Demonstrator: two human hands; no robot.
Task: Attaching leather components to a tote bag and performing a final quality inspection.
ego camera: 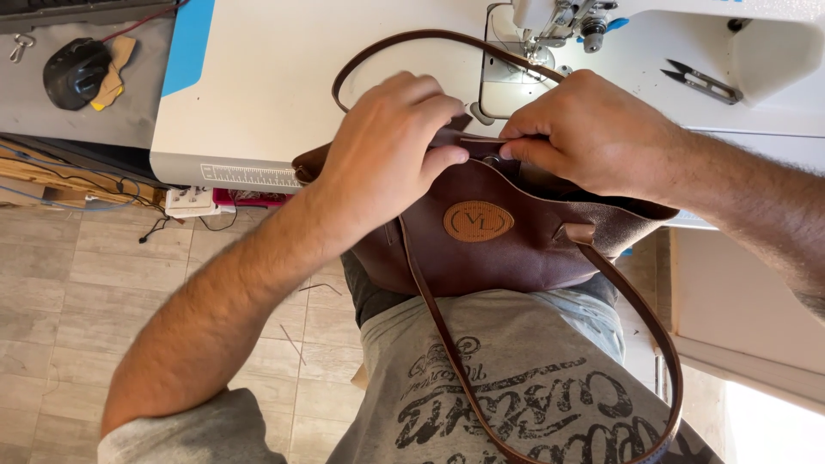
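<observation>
A person in a grey printed shirt [507, 387] sits at a white sewing desk [284, 94], a dark brown leather bag [481, 249] resting against the lap and the desk edge. One long brown strap [447, 344] runs down across the shirt and loops back up on the right; a second strap [387, 47] arcs over the desk top.

At the bag's upper rim, both hands meet. The left hand [387, 155] has its grip closed over the rim, thumb and fingers pinching the leather near the middle of the opening. The right hand [593, 133] has its grip closed too, fingertips pinched on a small leather tab [481, 142] beside what appears to be a metal snap, though the hands hide most of it. An oval tan patch [478, 221] sits on the bag's front just below.

The work in hand looks like lining up or checking the closure tab at the mouth of the bag. A next move would call for keeping the tab flat and square to the rim, with both edges held even.

Beyond the hands stands the sewing machine [559, 26], its needle area just past the bag. Thread snips [700, 82] lie on the machine bed to the right. Far left, on a grey surface, sits a black rounded object [76, 73]. Pale tiled floor [103, 292] shows below.
</observation>
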